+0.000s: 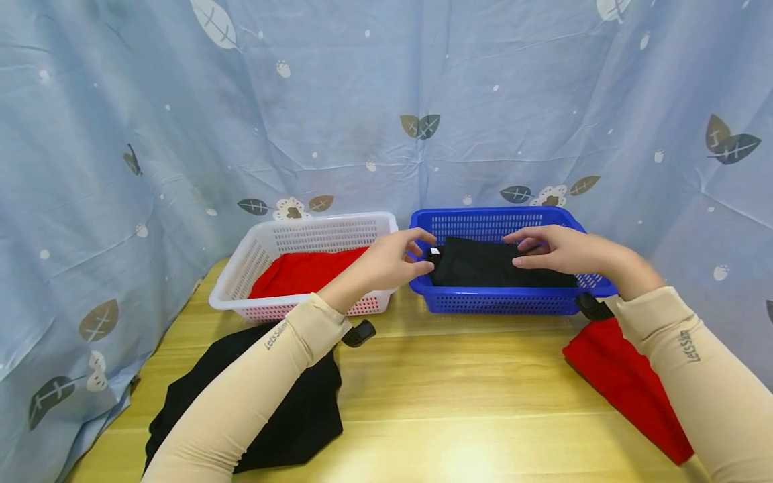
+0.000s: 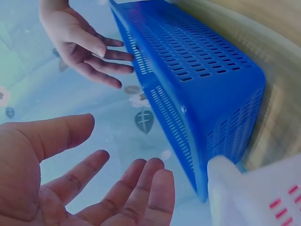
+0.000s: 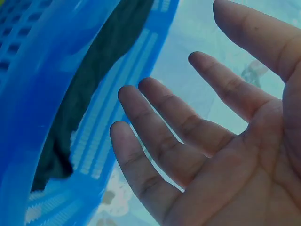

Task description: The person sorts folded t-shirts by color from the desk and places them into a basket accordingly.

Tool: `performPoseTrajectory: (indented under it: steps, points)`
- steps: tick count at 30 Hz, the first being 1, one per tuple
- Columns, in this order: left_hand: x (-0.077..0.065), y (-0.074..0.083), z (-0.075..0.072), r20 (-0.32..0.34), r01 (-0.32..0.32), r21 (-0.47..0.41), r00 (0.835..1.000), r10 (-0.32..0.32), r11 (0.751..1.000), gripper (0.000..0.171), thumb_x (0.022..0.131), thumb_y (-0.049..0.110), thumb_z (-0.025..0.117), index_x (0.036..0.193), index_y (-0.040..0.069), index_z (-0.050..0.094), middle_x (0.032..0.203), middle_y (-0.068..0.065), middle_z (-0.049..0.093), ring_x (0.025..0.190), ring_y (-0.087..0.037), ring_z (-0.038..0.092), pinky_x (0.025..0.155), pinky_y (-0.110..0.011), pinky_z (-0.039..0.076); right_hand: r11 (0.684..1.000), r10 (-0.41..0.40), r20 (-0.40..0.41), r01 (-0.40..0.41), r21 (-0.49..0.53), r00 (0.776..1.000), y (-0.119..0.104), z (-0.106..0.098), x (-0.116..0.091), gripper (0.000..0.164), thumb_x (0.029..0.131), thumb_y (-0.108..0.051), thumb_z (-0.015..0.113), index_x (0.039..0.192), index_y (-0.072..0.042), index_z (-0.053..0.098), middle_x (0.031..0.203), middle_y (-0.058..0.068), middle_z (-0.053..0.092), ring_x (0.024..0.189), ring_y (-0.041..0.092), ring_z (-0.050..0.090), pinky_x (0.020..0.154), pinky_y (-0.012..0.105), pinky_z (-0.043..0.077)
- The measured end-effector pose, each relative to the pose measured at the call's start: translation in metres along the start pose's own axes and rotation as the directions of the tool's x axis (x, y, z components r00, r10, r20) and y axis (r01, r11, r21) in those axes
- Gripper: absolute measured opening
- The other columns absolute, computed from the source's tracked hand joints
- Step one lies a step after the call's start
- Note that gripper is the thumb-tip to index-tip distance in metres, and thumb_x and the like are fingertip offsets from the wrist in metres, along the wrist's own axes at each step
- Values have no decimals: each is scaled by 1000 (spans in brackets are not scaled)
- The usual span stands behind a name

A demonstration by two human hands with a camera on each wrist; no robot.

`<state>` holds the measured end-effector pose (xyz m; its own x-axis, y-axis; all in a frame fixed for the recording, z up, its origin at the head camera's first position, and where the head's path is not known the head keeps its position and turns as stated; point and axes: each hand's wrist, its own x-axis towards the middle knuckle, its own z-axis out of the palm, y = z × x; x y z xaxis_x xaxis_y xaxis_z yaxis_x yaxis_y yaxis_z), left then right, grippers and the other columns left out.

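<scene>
A folded black cloth (image 1: 483, 263) with a small white tag lies in the blue basket (image 1: 501, 300). Over the right part of that basket hovers my right hand (image 1: 558, 249), its fingers spread and holding nothing. My left hand (image 1: 392, 258) is above the gap between the blue basket and the white basket (image 1: 241, 268), fingers loosely bent, nothing in its grasp. Both palms look bare in the wrist views, the left hand (image 2: 103, 188) beside the blue basket's end and the right hand (image 3: 207, 141) above its rim. Inside the white basket is a red cloth (image 1: 302, 270).
On the wooden table (image 1: 447, 382), a black cloth (image 1: 302, 416) lies at the left, partly under my left sleeve. A folded red cloth (image 1: 628, 382) is at the right, partly covered by my right sleeve. A blue patterned curtain (image 1: 362, 100) hangs behind the baskets.
</scene>
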<state>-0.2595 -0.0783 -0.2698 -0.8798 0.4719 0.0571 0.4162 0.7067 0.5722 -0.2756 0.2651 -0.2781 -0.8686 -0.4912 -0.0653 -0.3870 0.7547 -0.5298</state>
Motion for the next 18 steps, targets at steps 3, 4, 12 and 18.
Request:
performPoseTrajectory:
  steps: [3,4,12,18]
  points:
    - [-16,-3,-8,-7,-4,-9,1000,4,1000,49,103,25,72,150,24,59,132,-11,71,118,-27,74,99,-44,62,999,-38,-5,38,13,999,-12,5,0,59,106,-29,69,159,-9,51,148,26,60,132,45,66,109,60,54]
    - [-22,-4,-10,-12,-3,-7,1000,3,1000,50,103,25,72,150,25,59,132,-11,71,117,-26,73,100,-45,61,999,-47,-6,47,18,999,-16,6,0,59,106,-30,70,159,-10,51,148,25,61,132,44,66,109,59,55]
    - [-70,-17,-29,-67,-7,-4,998,7,1000,54,102,27,74,153,27,56,133,-7,71,115,-23,73,100,-47,61,993,-105,-5,105,51,995,-47,25,2,59,105,-29,72,159,-16,52,146,21,63,129,35,69,109,56,56]
    - [-102,-37,-38,-99,4,-8,995,-5,1000,55,100,28,76,152,26,56,132,-6,72,114,-26,74,94,-47,63,984,-157,5,156,84,988,-64,39,3,61,104,-26,73,160,-19,49,144,19,64,128,31,70,110,53,56]
